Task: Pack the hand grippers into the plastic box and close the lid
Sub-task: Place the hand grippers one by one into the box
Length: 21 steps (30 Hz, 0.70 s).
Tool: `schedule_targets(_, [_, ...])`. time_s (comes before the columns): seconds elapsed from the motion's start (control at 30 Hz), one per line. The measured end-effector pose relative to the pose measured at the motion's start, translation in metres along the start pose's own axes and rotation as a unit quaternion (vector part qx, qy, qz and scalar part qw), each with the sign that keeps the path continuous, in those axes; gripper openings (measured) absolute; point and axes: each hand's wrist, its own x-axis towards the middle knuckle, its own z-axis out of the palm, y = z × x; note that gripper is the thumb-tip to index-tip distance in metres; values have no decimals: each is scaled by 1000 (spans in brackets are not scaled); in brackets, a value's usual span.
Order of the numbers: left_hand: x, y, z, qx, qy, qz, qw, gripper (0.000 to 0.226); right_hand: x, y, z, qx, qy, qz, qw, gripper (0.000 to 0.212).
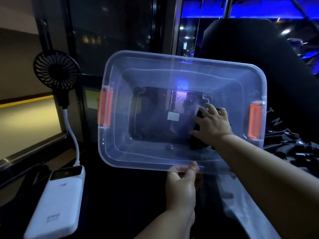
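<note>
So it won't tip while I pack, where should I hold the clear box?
Pinch the plastic box at its near long rim, coming from your side, thumb on top: the flat lip juts outward there, and the orange latches take up both short ends.

clear glossy plastic box [172, 69] with orange clips [105, 110]; smooth white power bank [57, 207].
</note>
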Motion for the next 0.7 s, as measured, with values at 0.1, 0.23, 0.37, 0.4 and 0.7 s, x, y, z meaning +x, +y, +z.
schedule_targets(0.1, [2,0,-1,5,3,8,1000,23,-15,-1,-13,52,13,30,998,62])
schedule_targets(0.23, [6,1,-2,-10,-6,11,1000,22,-60,-4,-23,171,125,79,974,56])
schedule_targets(0.37, [7,2,-2,-30,-34,16,999,20,-121,11,-23,226,243,91,939,43])
schedule_targets(0.4, [6,3,-2,-42,-42,16,998,18,-135,17,-22,231,245,100,936,40])
schedule_targets(0.7, [0,5,1,-55,-62,26,996,22,-209,73,-6,202,127,264,934,29])
